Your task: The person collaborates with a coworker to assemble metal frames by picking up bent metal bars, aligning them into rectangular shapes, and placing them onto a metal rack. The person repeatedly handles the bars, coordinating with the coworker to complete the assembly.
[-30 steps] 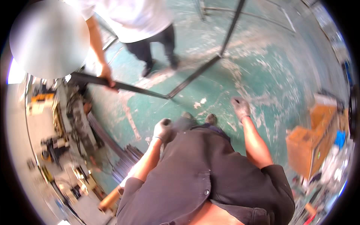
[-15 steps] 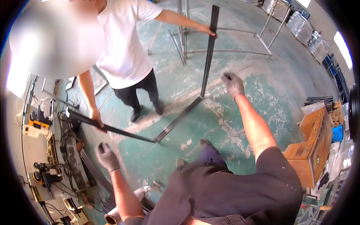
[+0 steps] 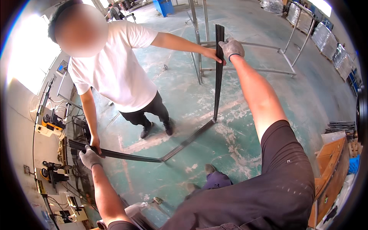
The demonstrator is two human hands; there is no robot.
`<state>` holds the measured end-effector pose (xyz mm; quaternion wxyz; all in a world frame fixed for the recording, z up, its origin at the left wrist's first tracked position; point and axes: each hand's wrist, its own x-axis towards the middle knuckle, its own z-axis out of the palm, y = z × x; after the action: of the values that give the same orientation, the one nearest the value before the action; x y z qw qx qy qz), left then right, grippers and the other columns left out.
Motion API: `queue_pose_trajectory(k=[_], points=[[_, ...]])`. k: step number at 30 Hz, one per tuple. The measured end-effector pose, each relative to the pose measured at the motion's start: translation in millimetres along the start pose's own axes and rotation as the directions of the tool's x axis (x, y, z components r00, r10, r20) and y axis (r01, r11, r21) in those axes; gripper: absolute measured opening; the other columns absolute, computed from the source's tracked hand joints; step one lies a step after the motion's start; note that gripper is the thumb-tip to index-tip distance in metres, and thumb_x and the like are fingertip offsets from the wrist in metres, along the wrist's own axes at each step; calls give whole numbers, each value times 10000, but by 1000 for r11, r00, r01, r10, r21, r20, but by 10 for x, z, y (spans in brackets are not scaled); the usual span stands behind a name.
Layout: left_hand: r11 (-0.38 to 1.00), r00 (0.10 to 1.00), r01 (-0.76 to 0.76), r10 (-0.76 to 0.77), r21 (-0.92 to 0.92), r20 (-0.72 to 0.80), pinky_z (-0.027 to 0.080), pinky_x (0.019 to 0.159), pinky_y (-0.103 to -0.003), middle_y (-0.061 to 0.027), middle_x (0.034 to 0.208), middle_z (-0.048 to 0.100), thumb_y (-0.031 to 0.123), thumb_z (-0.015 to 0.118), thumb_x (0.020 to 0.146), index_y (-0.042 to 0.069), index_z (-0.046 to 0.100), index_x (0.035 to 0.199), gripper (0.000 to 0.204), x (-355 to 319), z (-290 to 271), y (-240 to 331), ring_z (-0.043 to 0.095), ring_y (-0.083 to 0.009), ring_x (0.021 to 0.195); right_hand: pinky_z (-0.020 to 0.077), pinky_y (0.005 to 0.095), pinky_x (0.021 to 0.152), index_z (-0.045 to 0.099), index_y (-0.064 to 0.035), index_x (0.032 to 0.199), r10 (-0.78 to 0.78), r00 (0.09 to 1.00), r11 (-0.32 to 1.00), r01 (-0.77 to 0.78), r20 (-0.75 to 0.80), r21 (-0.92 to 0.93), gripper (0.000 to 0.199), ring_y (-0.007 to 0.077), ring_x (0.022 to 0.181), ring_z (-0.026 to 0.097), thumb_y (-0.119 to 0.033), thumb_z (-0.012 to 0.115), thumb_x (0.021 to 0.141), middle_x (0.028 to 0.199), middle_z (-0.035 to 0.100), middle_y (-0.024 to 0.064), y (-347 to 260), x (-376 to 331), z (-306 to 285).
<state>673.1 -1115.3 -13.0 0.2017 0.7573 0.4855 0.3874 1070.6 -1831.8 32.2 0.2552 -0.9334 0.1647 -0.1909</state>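
Observation:
A long black metal frame, bent at two corners, hangs over the green floor. My right hand, in a grey glove, grips its upright end at the top. My left hand, also gloved, holds its low left end. A person in a white shirt stands across from me, one bare hand on the upright end beside my right hand, the other hand on the left end just above my left hand.
Machines with cables line the left wall. A steel tube rack stands behind the frame. Cardboard boxes and stacked dark strips sit at right. Wrapped bundles lean at the far right.
My right hand rose and took hold of the frame's upright end. My left hand went down-left onto the frame's low end. The view tipped up toward the other person.

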Motion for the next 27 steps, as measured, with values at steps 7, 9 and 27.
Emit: queue_pose_trajectory(k=[7,9,27], points=[[968,998,43,-31,248,-53,536,997,-462,-246,1224,744,513,605,986,-3,703,1289,606,87,12,-74,699,-422,1161,561,550,968,748,-82,1181,-149,989,984,149,4,-94,517,430,1128,711,-496,480,1022,1176,758,220,30,101,206],[943,997,-16,39,333,-60,534,1010,-471,-235,1226,748,508,587,1001,9,718,1267,580,-144,-61,106,696,-427,1169,557,540,979,764,-102,1177,-125,992,985,126,13,-121,535,431,1125,714,-533,499,1002,1141,767,216,105,35,95],[898,847,-370,432,-239,310,559,920,-405,-165,1120,786,275,674,1003,68,739,1217,304,-2519,-709,211,749,-326,1047,605,308,714,701,-16,1092,74,923,933,70,-378,353,310,137,795,744,-317,625,1090,910,775,65,4177,-3013,-3428]])
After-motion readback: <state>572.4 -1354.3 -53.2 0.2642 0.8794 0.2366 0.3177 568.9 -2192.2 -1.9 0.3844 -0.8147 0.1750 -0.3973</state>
